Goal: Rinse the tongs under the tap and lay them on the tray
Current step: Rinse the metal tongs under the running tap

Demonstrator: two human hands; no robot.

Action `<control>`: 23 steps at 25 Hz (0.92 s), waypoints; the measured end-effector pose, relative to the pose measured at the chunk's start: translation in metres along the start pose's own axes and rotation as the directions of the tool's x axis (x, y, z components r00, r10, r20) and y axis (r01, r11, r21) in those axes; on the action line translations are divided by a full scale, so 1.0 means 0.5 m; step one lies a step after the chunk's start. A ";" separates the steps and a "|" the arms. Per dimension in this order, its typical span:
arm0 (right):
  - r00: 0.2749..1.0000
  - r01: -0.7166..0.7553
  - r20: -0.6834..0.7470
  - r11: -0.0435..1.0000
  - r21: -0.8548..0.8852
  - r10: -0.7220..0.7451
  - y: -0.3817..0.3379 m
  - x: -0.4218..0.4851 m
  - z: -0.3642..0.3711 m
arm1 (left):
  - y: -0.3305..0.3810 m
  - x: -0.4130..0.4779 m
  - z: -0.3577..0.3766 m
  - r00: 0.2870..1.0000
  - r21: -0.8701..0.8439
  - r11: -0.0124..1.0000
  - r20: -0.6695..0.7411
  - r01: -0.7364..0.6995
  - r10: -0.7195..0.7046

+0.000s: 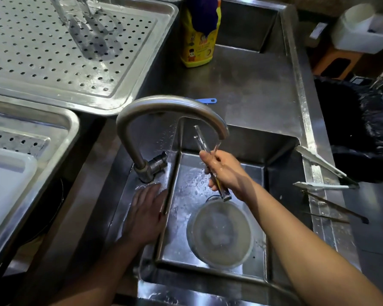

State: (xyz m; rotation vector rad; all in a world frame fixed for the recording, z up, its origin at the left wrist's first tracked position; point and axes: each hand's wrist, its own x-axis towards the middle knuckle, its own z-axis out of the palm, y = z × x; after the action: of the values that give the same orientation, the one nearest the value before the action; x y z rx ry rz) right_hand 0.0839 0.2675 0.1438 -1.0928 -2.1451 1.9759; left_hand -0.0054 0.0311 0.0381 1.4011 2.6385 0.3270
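Note:
My right hand (pixel 224 172) grips a pair of metal tongs (pixel 201 139) around their middle, over the sink basin. Their tips point up and away, right beneath the spout of the curved steel tap (pixel 164 104), and their hinge end sticks out below my hand. Water runs over the tongs and my fingers. My left hand (pixel 145 214) lies flat, fingers straight, on the wet sink rim beside the tap's base. At the upper left sits the perforated steel tray (pixel 53 51) with blurred metal utensils lying on it.
A round glass bowl (pixel 219 233) with water stands in the sink (pixel 281 173). White-tipped tongs (pixel 323 164) and thin dark utensils (pixel 336 208) lie on the right ledge. A yellow detergent bottle (pixel 198 40) stands behind. A second tray (pixel 31 138) with a white board is at left.

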 end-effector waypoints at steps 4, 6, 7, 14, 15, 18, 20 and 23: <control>0.997 -0.075 -0.050 0.955 -0.289 0.063 0.094 -0.037 -0.020 | -0.003 0.003 0.001 0.997 -0.021 0.997 0.005 0.075 -0.075; 0.979 -0.204 -0.090 0.871 -0.447 0.184 0.169 -0.056 -0.027 | -0.001 0.004 0.001 0.996 -0.021 0.996 -0.015 0.086 -0.086; 0.967 -0.250 -0.104 0.808 -0.533 0.230 0.210 -0.063 -0.030 | -0.001 0.003 0.002 0.996 -0.026 0.996 -0.027 0.083 -0.084; 0.867 -0.313 -0.089 0.399 -0.862 0.490 0.445 -0.046 -0.009 | -0.014 0.003 0.028 0.995 -0.035 0.997 -0.073 0.071 -0.074; 0.857 -0.318 -0.087 0.387 -0.866 0.508 0.465 -0.040 -0.001 | -0.017 0.004 0.032 0.995 -0.021 0.997 -0.064 0.071 -0.072; 0.872 -0.341 -0.113 0.426 -0.838 0.476 0.518 -0.027 0.022 | -0.026 0.006 0.039 0.997 0.022 0.997 -0.045 0.071 -0.070; 0.892 -0.339 -0.130 0.449 -0.827 0.432 0.547 -0.025 0.035 | -0.027 0.005 0.042 0.996 0.042 0.996 -0.044 0.075 -0.073; 0.909 -0.353 -0.167 0.492 -0.796 0.383 0.574 -0.032 0.051 | -0.025 0.004 0.041 0.996 0.065 0.995 -0.063 0.071 -0.067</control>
State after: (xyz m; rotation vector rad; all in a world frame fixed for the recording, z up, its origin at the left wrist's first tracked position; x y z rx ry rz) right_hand 0.2177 0.2228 -0.1078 -1.7446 -3.1703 0.9457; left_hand -0.0118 0.0285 0.0153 1.3358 2.7637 0.2797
